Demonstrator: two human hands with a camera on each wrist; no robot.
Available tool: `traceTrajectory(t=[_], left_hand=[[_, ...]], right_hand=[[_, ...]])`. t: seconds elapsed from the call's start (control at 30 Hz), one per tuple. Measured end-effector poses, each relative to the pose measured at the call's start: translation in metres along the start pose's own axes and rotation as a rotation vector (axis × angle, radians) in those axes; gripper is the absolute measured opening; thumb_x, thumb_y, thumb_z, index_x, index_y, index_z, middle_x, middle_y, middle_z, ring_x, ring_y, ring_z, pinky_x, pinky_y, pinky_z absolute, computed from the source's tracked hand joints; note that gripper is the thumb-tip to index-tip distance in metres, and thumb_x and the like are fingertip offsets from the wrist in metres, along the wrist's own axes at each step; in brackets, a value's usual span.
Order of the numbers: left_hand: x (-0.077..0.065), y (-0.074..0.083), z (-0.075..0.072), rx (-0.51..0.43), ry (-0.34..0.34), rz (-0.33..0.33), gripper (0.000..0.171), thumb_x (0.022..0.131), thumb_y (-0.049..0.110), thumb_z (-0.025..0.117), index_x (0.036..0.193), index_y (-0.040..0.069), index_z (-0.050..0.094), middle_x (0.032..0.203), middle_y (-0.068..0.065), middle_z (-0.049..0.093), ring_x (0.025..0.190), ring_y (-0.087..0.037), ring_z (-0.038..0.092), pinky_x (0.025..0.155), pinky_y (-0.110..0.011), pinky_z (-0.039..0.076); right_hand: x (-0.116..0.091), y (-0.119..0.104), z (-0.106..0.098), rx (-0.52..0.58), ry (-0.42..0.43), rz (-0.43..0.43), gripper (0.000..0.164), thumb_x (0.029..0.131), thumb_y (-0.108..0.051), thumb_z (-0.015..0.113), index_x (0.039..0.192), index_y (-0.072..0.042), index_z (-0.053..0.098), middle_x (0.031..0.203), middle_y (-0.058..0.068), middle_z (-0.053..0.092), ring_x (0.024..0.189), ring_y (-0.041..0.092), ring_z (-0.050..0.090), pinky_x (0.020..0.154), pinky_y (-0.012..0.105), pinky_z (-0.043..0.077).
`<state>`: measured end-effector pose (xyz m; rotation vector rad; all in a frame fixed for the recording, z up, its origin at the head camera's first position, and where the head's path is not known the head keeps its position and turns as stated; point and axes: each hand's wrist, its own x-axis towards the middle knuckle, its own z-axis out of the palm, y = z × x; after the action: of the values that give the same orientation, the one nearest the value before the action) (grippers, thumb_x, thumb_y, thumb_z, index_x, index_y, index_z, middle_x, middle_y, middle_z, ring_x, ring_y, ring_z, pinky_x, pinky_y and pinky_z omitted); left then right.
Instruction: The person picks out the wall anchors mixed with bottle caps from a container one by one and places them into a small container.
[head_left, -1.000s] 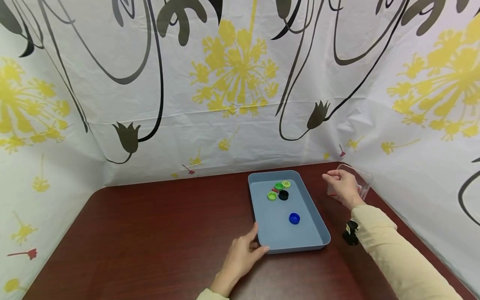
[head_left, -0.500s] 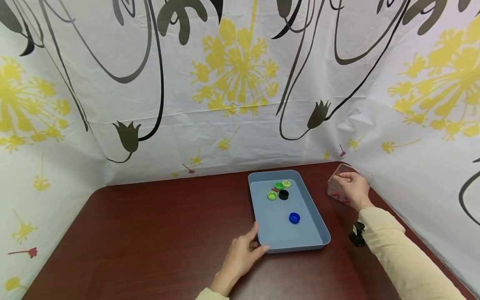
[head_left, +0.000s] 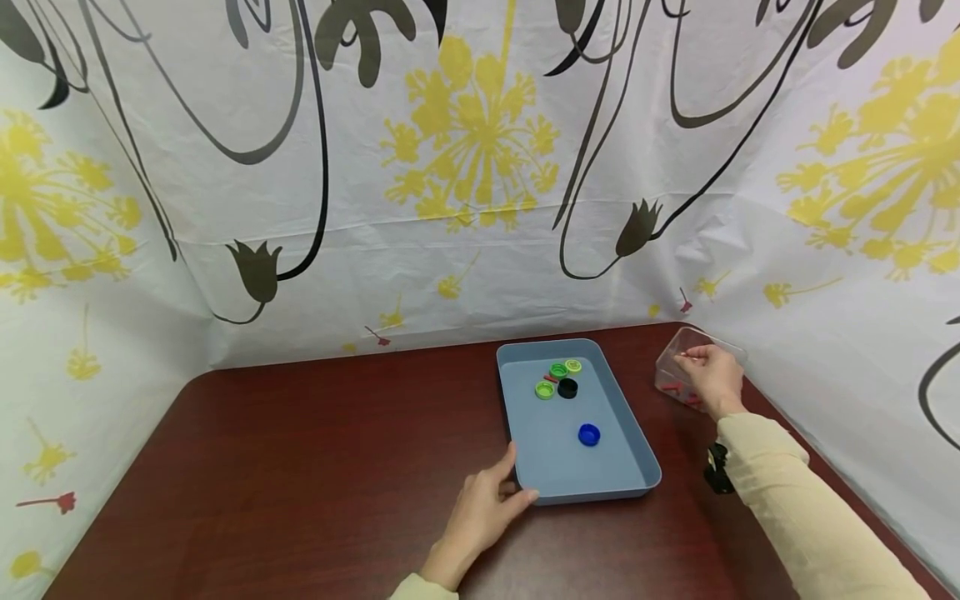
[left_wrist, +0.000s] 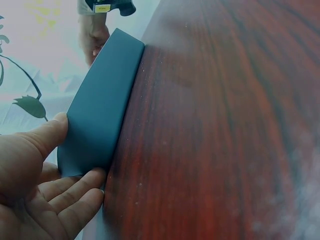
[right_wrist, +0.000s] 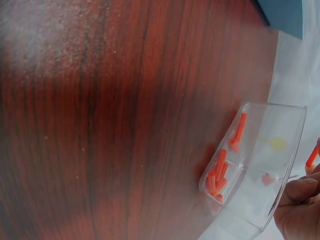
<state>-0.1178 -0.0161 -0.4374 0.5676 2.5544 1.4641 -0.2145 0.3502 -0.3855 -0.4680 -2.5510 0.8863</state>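
My left hand [head_left: 480,510] holds the near left corner of a blue-grey tray [head_left: 570,475]; in the left wrist view its thumb touches the tray wall [left_wrist: 102,100] and the other fingers lie around the corner. Over a clear plastic box [head_left: 667,363] at the right is my right hand [head_left: 712,379]. It pinches a short red stick [right_wrist: 312,156], partly cut off at the edge of the right wrist view. Several more red sticks [right_wrist: 220,170] lie at the bottom of the box.
Inside the tray are a blue cap [head_left: 588,435], a black cap [head_left: 567,388], several green caps [head_left: 544,390] and a small red piece [head_left: 551,379]. The dark wooden table [head_left: 337,467] is bordered by patterned white cloth [head_left: 360,275] at the back and sides.
My right hand has shifted right, from beside the box's left side to above it, then stayed nearly still there. The left hand and the tray have kept their place.
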Motion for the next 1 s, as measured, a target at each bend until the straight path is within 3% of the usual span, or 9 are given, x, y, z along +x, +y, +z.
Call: traceTrajectory(t=[0.23,0.57,0.7,0.83,1.0], left_hand=[[0.000,0.000,0.000,0.001,0.000,-0.001,0.070,0.087,0.034,0.067,0.144,0.007,0.037,0.138,-0.014,0.049,0.099,-0.022,0.067,0.078,-0.035,0.054],[0.001,0.000,0.000,0.002,0.001,-0.002,0.070,0.087,0.034,0.067,0.144,0.007,0.037,0.140,-0.013,0.047,0.100,-0.023,0.066,0.079,-0.036,0.054],[0.001,-0.001,0.000,0.005,0.005,0.004,0.070,0.087,0.034,0.067,0.144,0.006,0.037,0.139,-0.014,0.047,0.100,-0.022,0.067,0.078,-0.035,0.054],[0.001,-0.001,0.000,0.016,0.009,0.005,0.070,0.087,0.033,0.067,0.144,0.006,0.037,0.138,-0.015,0.049,0.099,-0.021,0.067,0.078,-0.034,0.054],[0.000,-0.001,-0.001,0.011,0.003,-0.001,0.070,0.087,0.034,0.067,0.144,0.007,0.037,0.138,-0.015,0.049,0.100,-0.021,0.067,0.077,-0.035,0.054]], right_hand=[[0.004,0.004,0.001,-0.006,-0.024,0.052,0.032,0.088,-0.021,0.065,0.104,0.007,0.064,0.091,0.023,0.068,0.062,0.015,0.056,0.063,0.037,0.046],[0.004,0.005,0.001,0.004,-0.037,0.067,0.037,0.089,-0.018,0.062,0.111,0.011,0.059,0.099,0.029,0.064,0.086,0.037,0.058,0.064,0.036,0.045],[0.004,0.006,0.000,0.003,-0.028,0.050,0.038,0.089,-0.017,0.062,0.112,0.012,0.059,0.098,0.029,0.063,0.084,0.035,0.059,0.059,0.029,0.041],[0.003,0.005,0.000,0.004,-0.005,0.032,0.036,0.089,-0.017,0.063,0.111,0.012,0.061,0.092,0.027,0.065,0.070,0.022,0.057,0.057,0.026,0.039],[-0.002,-0.006,0.002,0.033,0.036,-0.035,0.032,0.087,-0.014,0.064,0.107,0.011,0.062,0.082,0.022,0.063,0.058,0.002,0.045,0.060,0.029,0.039]])
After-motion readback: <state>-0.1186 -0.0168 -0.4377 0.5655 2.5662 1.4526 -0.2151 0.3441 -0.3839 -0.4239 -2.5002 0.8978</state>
